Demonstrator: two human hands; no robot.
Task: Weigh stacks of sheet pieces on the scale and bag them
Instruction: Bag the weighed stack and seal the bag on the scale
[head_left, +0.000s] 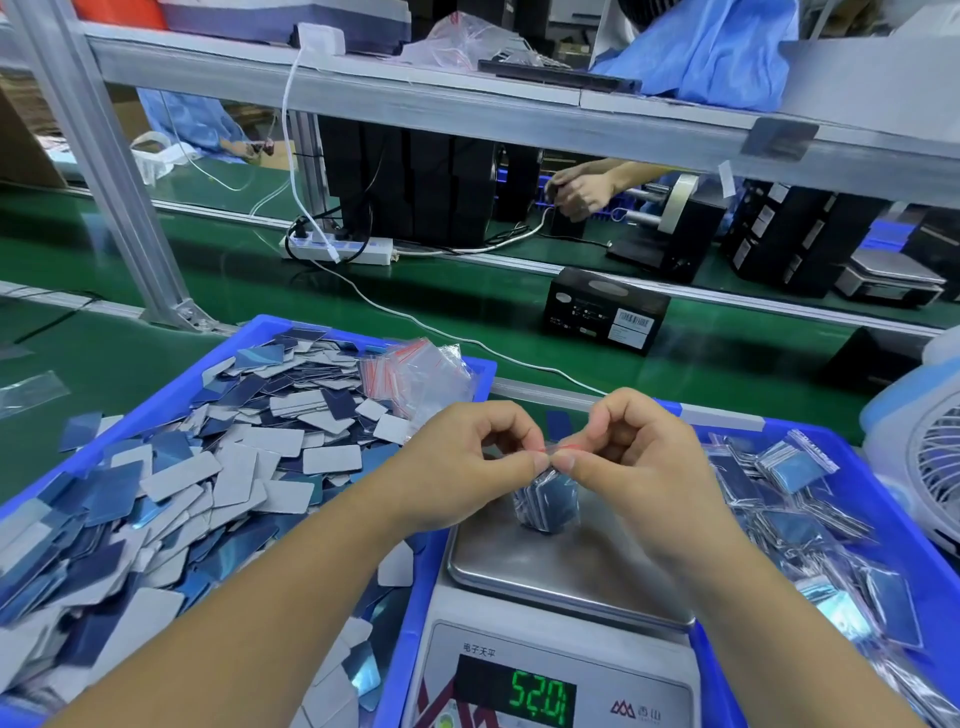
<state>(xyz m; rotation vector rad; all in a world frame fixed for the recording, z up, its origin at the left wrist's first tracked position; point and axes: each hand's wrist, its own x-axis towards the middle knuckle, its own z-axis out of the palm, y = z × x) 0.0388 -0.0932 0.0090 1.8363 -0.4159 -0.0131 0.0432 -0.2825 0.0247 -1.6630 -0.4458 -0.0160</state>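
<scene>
A small clear zip bag (548, 501) filled with a stack of blue sheet pieces rests on the steel pan of the scale (566, 571). My left hand (478, 462) and my right hand (634, 457) pinch the bag's red-striped top edge from either side, fingertips meeting in the middle. The scale's green display (543, 696) is lit. Loose blue and grey sheet pieces (182, 493) fill the blue bin on the left. A bundle of empty zip bags (415, 376) lies at that bin's far right corner.
A blue bin (878, 499) on the right holds several filled bags (789, 467). A small fan (924, 457) stands at the far right. Beyond lie a green conveyor belt (260, 291), a black box (605, 312), a power strip (337, 249), and another person's hands (582, 192).
</scene>
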